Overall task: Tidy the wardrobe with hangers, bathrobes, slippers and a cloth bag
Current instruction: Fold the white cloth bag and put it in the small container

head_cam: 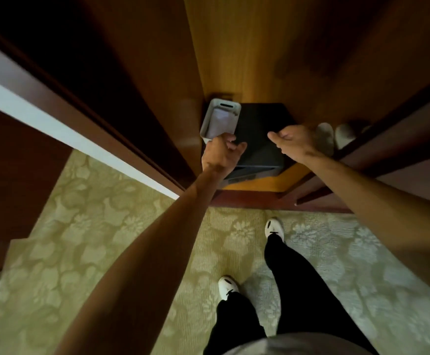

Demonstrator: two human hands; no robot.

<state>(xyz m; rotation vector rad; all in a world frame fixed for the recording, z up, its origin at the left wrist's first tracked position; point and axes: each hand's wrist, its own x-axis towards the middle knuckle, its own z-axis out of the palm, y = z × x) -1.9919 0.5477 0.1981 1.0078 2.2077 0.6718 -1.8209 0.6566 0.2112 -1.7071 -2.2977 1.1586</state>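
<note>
Head view is showing the left hand (220, 155) gripping the tray (220, 119), right hand (294, 140) hovering loosely curled; slippers (334, 135) already shelved.

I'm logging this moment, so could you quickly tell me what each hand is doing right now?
Left hand: grips the near edge of the white tray.
Right hand: loosely open, holding nothing, over the black safe.
</note>
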